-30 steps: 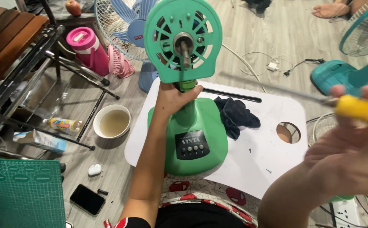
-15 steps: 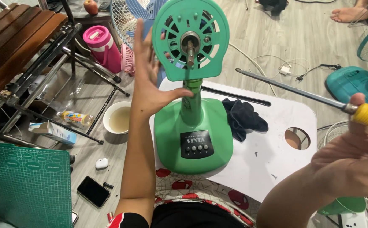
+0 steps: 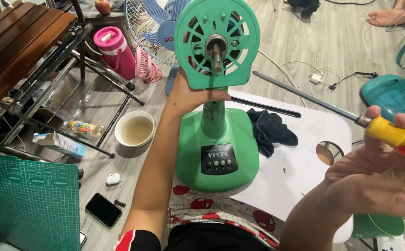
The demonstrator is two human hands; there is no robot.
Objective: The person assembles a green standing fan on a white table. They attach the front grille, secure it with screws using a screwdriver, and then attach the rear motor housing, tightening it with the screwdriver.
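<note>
grey wood floor is crowded around a white board (image 3: pixel 300 162) where the green fan (image 3: pixel 216 139) stands. my left hand (image 3: pixel 188 95) wraps the fan neck behind the motor head, fingers partly hidden. my right hand (image 3: pixel 379 179) is closed around a yellow screwdriver (image 3: pixel 393 137) — long shaft pointing away. the fan may tip if the left grip loosens; the bowl (image 3: pixel 135 128) with liquid stands near. right thumb side is cut off.

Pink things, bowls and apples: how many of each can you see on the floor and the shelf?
Pink things: 2, the pink jug and the small pink fan
Bowls: 1, the white bowl
Apples: 1, the red apple
Total: 4
</note>
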